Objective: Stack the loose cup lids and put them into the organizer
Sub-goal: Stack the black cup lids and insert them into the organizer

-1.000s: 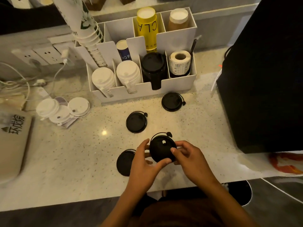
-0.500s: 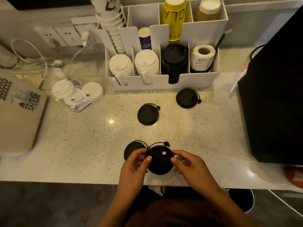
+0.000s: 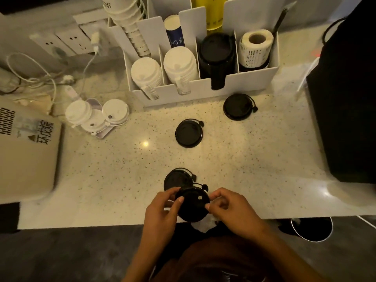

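Observation:
A black cup lid is held over the counter's front edge; my left hand pinches its left rim and my right hand pinches its right rim. Just beyond it a second black lid lies flat on the counter. Two more black lids lie farther off, one mid-counter and one near the organizer's front. The white organizer stands at the back with a black lid stack in its third front slot and white lid stacks to its left.
Loose white lids lie at the left near a beige box. Wall sockets and white cables sit at the back left. A tall black object stands on the right. A label roll fills the organizer's right slot.
The view has tilted down and drawn nearer the counter. Both hands keep holding the black lid, now closer to the front edge beside the lid lying on the counter.

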`<state>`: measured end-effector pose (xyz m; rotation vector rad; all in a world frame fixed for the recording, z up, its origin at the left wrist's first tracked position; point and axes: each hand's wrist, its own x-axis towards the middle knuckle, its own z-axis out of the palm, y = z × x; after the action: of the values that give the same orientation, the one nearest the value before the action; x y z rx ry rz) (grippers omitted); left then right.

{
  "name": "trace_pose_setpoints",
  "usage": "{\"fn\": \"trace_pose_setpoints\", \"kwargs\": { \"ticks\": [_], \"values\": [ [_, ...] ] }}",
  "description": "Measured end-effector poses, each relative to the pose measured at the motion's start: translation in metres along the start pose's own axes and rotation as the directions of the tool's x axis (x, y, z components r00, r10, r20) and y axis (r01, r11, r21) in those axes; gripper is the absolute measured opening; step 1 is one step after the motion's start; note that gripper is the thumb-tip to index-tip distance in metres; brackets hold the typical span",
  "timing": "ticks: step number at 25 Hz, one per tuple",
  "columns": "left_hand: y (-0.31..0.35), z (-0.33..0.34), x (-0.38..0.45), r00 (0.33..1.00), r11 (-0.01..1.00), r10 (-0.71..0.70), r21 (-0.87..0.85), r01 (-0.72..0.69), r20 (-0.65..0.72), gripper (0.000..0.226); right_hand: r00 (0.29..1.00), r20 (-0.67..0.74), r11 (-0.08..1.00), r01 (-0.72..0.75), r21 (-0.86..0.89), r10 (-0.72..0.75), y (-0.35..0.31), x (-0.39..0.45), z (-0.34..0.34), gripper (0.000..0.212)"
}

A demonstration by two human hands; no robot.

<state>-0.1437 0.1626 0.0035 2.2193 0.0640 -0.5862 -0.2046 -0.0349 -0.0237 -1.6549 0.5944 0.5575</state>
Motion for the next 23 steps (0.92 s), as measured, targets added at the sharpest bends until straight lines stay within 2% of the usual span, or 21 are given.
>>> {"fn": "trace_pose_setpoints", "kwargs": {
  "ticks": [4,8,16,23],
  "values": [
    [-0.006,-0.015,0.014,0.997,0.993,0.057,0.099,-0.061,0.045,0.022,0.997,-0.056,0.999,-0.042,0.032,0.044,0.001,0.003,0.022,0.011],
    [-0.015,-0.036,0.04,0.984,0.969,0.129,0.195,-0.151,0.125,0.024,0.982,-0.175,0.995,-0.06,0.082,0.074,-0.011,0.008,0.051,0.01],
    [-0.019,-0.048,0.099,0.922,0.904,0.23,0.282,-0.321,0.312,0.027,0.897,-0.415,0.988,-0.131,0.08,0.153,-0.025,0.027,0.088,0.016],
    [-0.022,-0.035,0.117,0.891,0.867,0.245,0.325,-0.377,0.381,0.032,0.85,-0.488,0.977,-0.209,0.032,0.197,-0.027,0.035,0.091,0.016]
  ]
}}
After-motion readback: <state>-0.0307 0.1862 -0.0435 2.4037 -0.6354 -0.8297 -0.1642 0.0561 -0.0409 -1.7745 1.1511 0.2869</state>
